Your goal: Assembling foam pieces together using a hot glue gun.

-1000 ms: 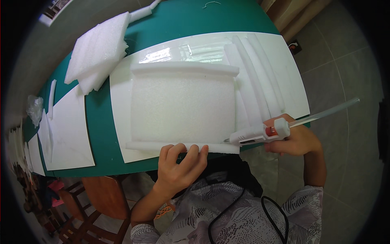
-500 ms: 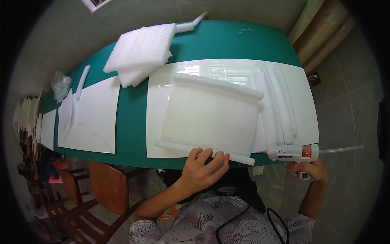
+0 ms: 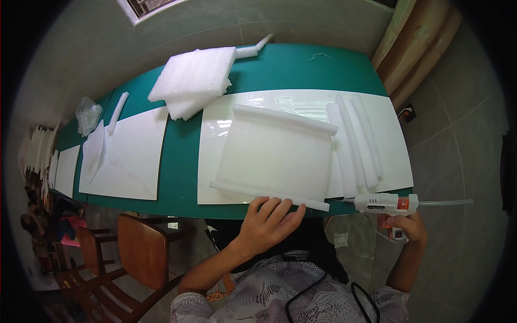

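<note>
A white foam sheet [image 3: 274, 153] lies on a glossy white board [image 3: 210, 126], with one foam strip [image 3: 285, 119] along its far edge. Another foam strip [image 3: 237, 189] runs along the near edge. My left hand [image 3: 267, 223] is closed over that near strip, fingertips on top toward its right part. In my right hand [image 3: 405, 225] is a white hot glue gun [image 3: 379, 203], gripped by its handle. Its nozzle points left, just right of the near strip's end and apart from it. A clear glue stick [image 3: 444, 203] sticks out of its back.
Several loose foam strips [image 3: 358, 142] lie right of the sheet. Stacked foam blocks [image 3: 196, 72] sit on the green table [image 3: 301, 67] at the back. Farther left are another white board [image 3: 126, 161] and a crumpled plastic bag [image 3: 88, 114]. Wooden chairs [image 3: 142, 247] stand at the near left.
The whole view has shifted slightly, showing more of the wall behind the table. My left hand stays on the near strip, and my right hand still holds the glue gun beside it.
</note>
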Tool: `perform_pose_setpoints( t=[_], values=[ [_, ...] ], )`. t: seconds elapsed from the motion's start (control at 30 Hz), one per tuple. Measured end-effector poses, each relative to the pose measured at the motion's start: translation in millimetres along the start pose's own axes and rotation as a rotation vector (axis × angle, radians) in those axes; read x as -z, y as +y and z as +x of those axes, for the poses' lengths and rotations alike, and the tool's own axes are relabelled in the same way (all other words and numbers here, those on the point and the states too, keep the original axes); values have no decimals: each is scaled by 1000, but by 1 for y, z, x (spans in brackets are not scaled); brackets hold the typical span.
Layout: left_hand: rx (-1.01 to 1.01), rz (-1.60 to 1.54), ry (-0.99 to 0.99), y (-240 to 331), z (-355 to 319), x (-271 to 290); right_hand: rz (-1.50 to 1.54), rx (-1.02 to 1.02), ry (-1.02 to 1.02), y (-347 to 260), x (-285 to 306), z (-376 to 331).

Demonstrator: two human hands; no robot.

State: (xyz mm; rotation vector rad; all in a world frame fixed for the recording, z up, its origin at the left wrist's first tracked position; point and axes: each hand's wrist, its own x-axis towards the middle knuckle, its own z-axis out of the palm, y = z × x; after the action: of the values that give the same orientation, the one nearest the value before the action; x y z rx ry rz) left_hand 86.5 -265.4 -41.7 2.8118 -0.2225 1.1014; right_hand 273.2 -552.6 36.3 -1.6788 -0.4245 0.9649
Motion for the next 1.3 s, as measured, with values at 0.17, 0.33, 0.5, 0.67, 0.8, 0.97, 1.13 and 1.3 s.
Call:
perform_pose_setpoints(
  t=[0.17,0.33,0.5,0.67,0.8,0.97,1.13,1.3],
  values=[
    [-55,-120,23,16,-9,-11,66,74,71,16,11,-8],
    [-88,-211,-107,43,-1,-32,136,134,156,20,9,-5],
    [-5,-210,-65,49,-6,-48,158,267,338,27,3,-10],
    [132,-200,23,37,-32,-46,339,384,442,44,11,-3],
    [220,-367,174,42,-34,-37,348,378,414,47,17,-2],
    [449,-491,135,49,-54,-27,340,365,391,41,12,0],
    [570,-517,217,42,-56,-18,351,373,326,41,10,1],
    [630,-521,196,38,-60,-8,373,371,412,40,7,-2]
  ],
)
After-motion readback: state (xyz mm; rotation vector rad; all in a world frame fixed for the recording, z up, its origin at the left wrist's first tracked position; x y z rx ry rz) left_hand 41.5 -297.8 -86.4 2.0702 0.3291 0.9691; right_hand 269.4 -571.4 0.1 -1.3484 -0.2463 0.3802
